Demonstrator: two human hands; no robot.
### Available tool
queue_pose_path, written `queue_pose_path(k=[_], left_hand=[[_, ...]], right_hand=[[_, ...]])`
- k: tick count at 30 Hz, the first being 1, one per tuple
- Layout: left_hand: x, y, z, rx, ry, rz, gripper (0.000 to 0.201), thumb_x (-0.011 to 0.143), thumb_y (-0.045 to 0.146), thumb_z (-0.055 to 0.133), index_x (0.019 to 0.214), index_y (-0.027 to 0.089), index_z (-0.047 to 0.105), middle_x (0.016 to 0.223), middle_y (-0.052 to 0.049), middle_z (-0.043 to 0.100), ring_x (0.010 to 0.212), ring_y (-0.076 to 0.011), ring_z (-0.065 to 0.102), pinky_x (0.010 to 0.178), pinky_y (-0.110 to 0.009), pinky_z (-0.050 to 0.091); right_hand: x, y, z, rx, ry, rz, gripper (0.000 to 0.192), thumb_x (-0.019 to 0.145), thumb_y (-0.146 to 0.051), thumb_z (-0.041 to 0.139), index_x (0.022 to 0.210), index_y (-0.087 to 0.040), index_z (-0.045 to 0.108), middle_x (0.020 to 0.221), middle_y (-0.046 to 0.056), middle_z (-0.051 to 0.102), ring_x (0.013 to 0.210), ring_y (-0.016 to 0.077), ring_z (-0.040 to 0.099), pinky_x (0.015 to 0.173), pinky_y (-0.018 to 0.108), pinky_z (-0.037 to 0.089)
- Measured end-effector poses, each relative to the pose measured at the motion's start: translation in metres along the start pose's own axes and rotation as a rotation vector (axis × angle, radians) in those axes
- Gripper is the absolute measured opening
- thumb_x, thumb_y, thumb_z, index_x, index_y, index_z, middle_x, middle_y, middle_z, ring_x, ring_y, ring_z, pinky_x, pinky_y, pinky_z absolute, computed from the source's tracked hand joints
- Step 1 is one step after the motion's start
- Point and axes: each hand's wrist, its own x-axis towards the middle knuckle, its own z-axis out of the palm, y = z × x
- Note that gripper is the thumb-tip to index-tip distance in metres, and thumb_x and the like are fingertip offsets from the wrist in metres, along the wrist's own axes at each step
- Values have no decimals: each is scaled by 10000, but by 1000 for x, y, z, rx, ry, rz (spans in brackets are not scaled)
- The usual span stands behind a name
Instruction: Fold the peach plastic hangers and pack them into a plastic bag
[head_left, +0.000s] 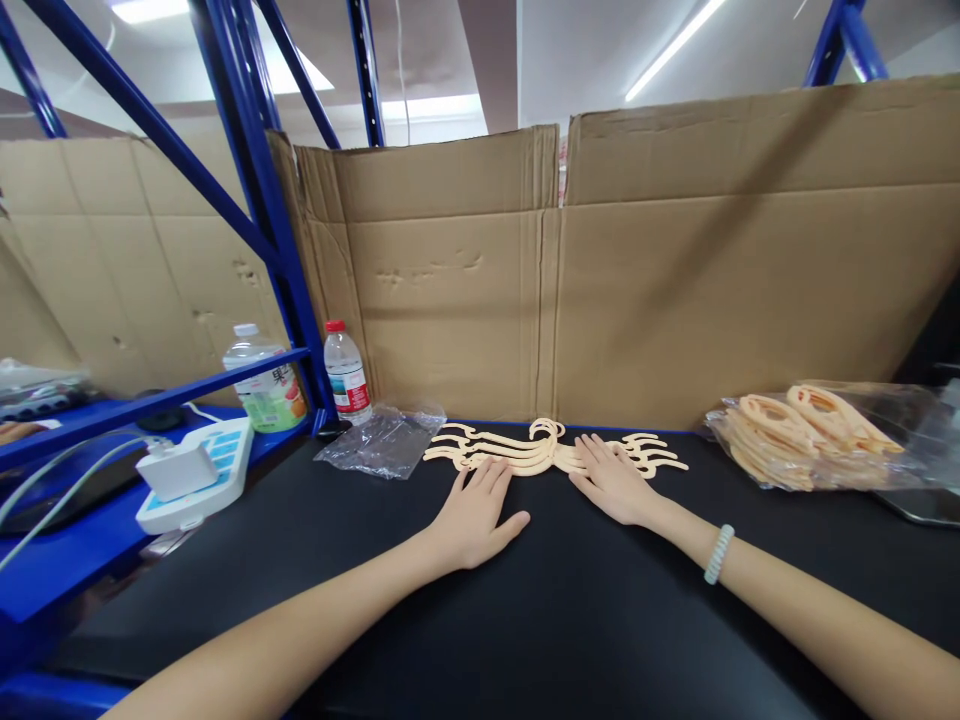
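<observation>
Two bare hands reach forward over a black tabletop [525, 630] in the head view, both with fingers extended and thumbs held wide, palms facing down. The left hand [471, 522] has its fingertips at the near edge of a fanned group of pale hangers [534, 458], left of their middle, while the right hand [613, 484] lies with its fingers over their right half. The hangers overlap near the back of the tabletop, their hooks bunched at the centre and their ends spread to both sides; they overlap so closely that I cannot tell how many there are. A pale coiled bracelet [718, 555] circles the right wrist. Just left of the hangers lies a crumpled clear bag [384, 442], with a red-capped bottle [348, 382] standing behind it. Well to the right, a clear packet [810, 440] contains more pale pieces. Cardboard panels [450, 300] stand behind everything, and beyond the blue frame [279, 235] at left sit a green-labelled bottle [266, 390] and a white power strip [236, 455].
</observation>
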Motion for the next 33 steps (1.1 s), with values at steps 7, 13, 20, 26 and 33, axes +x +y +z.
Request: queue_pose_path(k=[7, 13, 20, 26, 33], left_hand=[[-1, 2, 0, 15, 65, 5, 622, 882, 503, 411, 1361, 106, 403, 1447, -164, 372, 1369, -310, 256, 1103, -497, 207], [-3, 3, 1, 11, 105, 33, 596, 872, 453, 461, 1362, 121, 396, 1462, -161, 347, 1376, -317, 239, 1109, -503, 193], [-5, 6, -1, -17, 174, 110, 466, 846, 357, 533, 1271, 176, 471, 1384, -123, 450, 1344, -302, 299, 1102, -516, 210], [-6, 5, 0, -14, 218, 164, 371, 846, 327, 543, 1186, 179, 531, 1317, -108, 498, 1327, -293, 318, 1103, -492, 221], [-6, 7, -4, -42, 206, 193, 352, 827, 243, 553, 1175, 194, 536, 1307, -100, 505, 1304, -273, 354, 1096, -489, 240]], right_hand=[[-5, 5, 8, 59, 316, -116, 538, 894, -355, 362, 1370, -105, 397, 1397, 149, 434, 1335, 314, 296, 1068, 531, 255], [-8, 5, 2, 66, 453, -234, 337, 854, -247, 434, 1151, -131, 544, 1112, 140, 574, 1066, 286, 498, 914, 444, 403], [-9, 2, -2, 89, 449, -247, 60, 833, -208, 475, 846, -177, 524, 880, 74, 550, 853, 242, 501, 766, 381, 417], [-7, 3, 3, 66, 440, -253, 87, 857, -201, 455, 788, -184, 505, 821, 58, 519, 783, 227, 474, 719, 367, 396], [-7, -1, 0, 102, 452, -227, 87, 846, -183, 471, 769, -184, 511, 831, 65, 527, 793, 225, 487, 707, 349, 401]])
